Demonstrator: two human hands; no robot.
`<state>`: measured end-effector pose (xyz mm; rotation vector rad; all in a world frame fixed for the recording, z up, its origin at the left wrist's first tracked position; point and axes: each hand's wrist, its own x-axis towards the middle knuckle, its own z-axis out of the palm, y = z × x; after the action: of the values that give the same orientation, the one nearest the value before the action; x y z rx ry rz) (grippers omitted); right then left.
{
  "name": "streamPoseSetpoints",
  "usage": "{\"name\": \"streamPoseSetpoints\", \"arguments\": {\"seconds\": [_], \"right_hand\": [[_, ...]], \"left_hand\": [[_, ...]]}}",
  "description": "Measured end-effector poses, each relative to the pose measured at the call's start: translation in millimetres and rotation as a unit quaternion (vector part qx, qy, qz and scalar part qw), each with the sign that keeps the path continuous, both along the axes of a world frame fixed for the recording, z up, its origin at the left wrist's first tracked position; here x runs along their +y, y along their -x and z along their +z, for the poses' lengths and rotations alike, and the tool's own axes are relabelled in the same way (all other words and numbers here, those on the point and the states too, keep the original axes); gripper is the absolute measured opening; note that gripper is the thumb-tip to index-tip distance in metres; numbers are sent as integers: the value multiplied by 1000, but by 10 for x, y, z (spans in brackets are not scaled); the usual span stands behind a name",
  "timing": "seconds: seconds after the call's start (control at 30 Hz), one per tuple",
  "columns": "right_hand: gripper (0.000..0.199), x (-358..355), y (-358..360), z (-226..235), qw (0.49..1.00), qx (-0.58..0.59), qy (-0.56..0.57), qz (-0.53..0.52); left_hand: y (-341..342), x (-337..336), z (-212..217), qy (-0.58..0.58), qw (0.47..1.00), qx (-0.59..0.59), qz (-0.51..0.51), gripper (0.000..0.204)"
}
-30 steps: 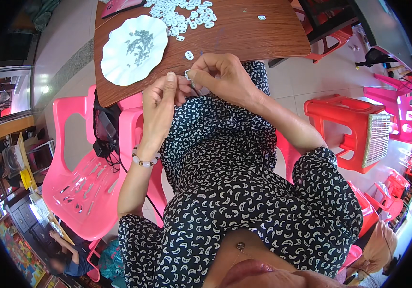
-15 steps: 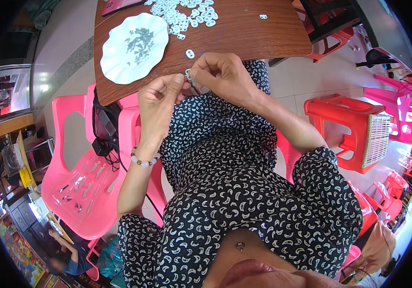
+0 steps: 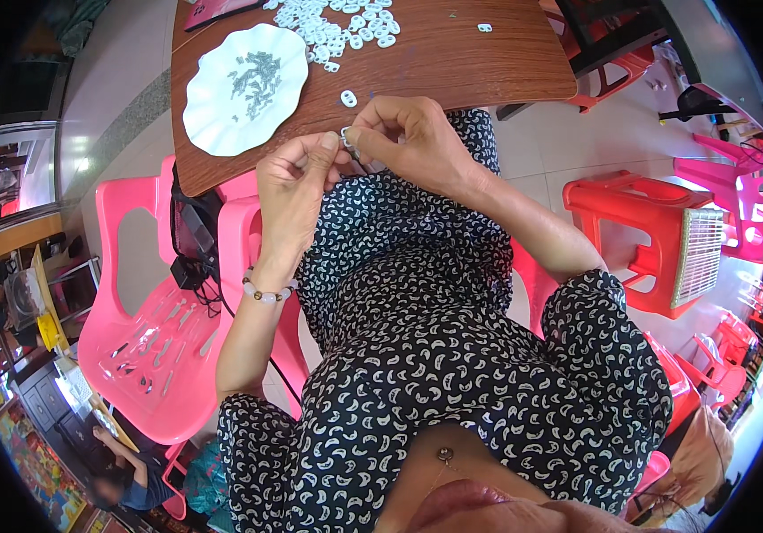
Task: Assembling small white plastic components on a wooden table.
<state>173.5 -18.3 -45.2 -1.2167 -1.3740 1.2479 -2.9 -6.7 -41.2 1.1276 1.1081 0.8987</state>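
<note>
My right hand (image 3: 412, 142) pinches a small white oval plastic piece with holes (image 3: 345, 135) between thumb and forefinger, just past the near table edge. Against that piece, the thumb and forefinger of my left hand (image 3: 297, 173) are pressed together; whatever they hold is too small to make out. A loose white two-hole piece (image 3: 348, 99) lies on the brown table (image 3: 452, 67) in front of my hands. To the left stands a white wavy-rimmed plate (image 3: 208, 102) with many small grey bits (image 3: 255, 82) on it. Farther back a heap of white two-hole pieces (image 3: 319, 31) is spread out.
One more white piece (image 3: 485, 28) lies at the table's far right. A pink object (image 3: 217, 11) rests at the back left corner. Pink chairs (image 3: 146, 355) stand on my left, with a black bag (image 3: 195, 231) hanging there. Red stools (image 3: 621, 240) are on the right.
Both hands hold nearly the same pinch at the same spot. The table and what lies on it appear shifted very slightly to the left in the picture.
</note>
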Motion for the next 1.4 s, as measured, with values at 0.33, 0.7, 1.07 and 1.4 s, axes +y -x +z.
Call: {"name": "streamPoseSetpoints", "arguments": {"seconds": [0.33,0.7,1.07,1.4], "right_hand": [[18,-5,13,25,1000,25,-2,-16],[19,-12,16,73,1000,15,-15,-16],[19,101,-210,90,996,61,-32,-56],[19,134,-372,179,990,98,-1,-99]], "left_hand": [[29,-24,28,50,998,-48,9,33],[67,-22,34,35,998,-47,7,22],[-96,189,-55,-123,983,134,-21,20],[-326,455,-108,-340,824,447,-68,31]]}}
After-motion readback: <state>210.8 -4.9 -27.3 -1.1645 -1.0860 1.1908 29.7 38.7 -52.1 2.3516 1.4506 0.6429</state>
